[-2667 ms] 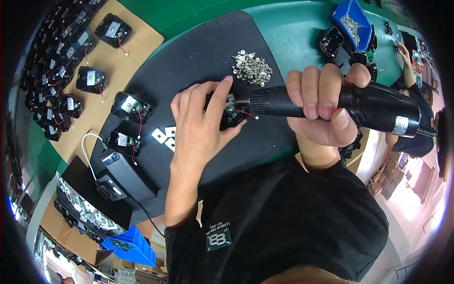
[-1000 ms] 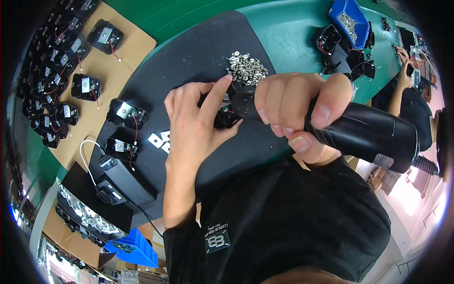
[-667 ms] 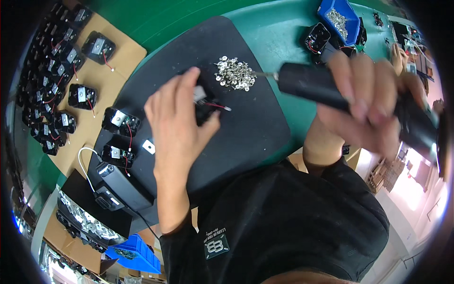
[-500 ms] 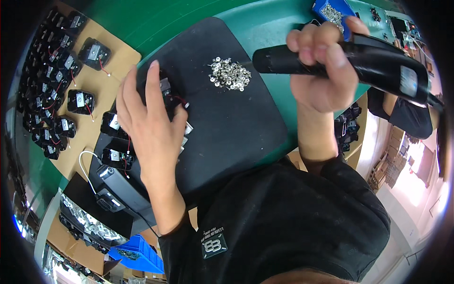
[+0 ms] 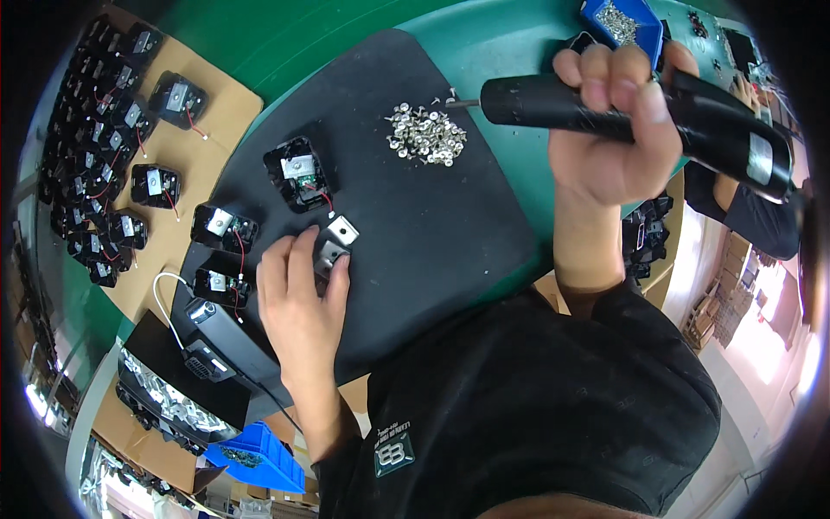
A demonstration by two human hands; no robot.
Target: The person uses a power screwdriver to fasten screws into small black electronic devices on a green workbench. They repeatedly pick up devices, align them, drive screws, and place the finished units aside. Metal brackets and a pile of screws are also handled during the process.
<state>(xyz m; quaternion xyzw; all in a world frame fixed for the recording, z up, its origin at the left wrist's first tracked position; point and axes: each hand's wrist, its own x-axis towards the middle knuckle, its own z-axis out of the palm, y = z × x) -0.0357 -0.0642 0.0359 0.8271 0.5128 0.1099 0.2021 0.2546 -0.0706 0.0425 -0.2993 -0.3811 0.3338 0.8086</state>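
Left hand (image 5: 298, 298): palm down on the black work mat (image 5: 450, 225), fingers slightly spread, fingertips resting on a small square metal plate (image 5: 331, 253); a second like plate (image 5: 343, 229) lies just beside it.

Right hand (image 5: 609, 130): fingers wrapped tight around a black electric screwdriver (image 5: 640, 112), held level above the mat, its bit tip just beside the pile of loose silver screws (image 5: 425, 135).

Open black housing (image 5: 298, 173) with a red wire: on the mat, above the left hand, near the plates but apart from them. Two more black housings (image 5: 225, 227) and (image 5: 216, 284) sit at the mat's left edge.

Black box unit (image 5: 220, 333) with white cable: at the mat's lower left corner.

Cardboard sheet (image 5: 229, 104): left of the mat, bearing rows of further black housings.

Blue bin (image 5: 635, 22): top right, holding screws.

Green tabletop (image 5: 510, 43): under all.
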